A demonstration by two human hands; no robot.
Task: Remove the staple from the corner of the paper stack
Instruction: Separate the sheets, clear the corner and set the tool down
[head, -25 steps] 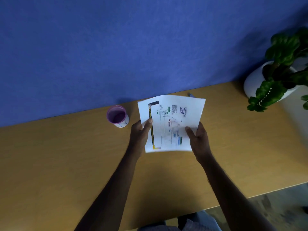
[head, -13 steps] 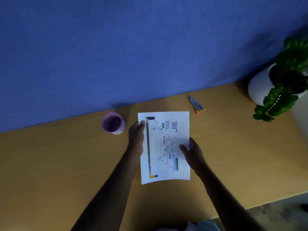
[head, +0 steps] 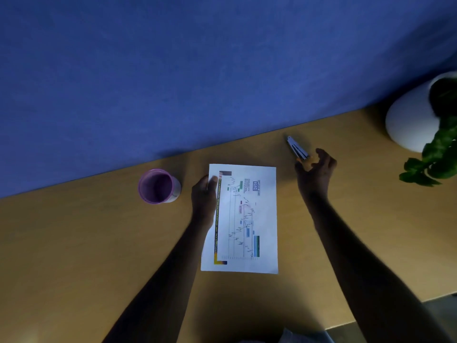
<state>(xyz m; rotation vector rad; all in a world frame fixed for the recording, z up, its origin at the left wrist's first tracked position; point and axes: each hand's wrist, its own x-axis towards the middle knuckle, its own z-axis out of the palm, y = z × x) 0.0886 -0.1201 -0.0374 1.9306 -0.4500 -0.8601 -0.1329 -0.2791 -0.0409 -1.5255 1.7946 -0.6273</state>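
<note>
The paper stack (head: 243, 219) lies flat on the wooden desk (head: 74, 243), its printed chart facing up and its long side running near to far. The left hand (head: 204, 196) rests on the stack's far left corner, thumb pressed on the sheet and fingers lying flat along the left edge. The right hand (head: 315, 169) is off the paper, to its far right, fingers curled loosely apart around the near end of a slim metal tool (head: 296, 147); whether they touch it I cannot tell. A purple cup (head: 158, 186) stands just left of the left hand. A white pot (head: 410, 120) with a green plant (head: 437, 154) sits at the far right, against the blue wall (head: 197, 70).
</note>
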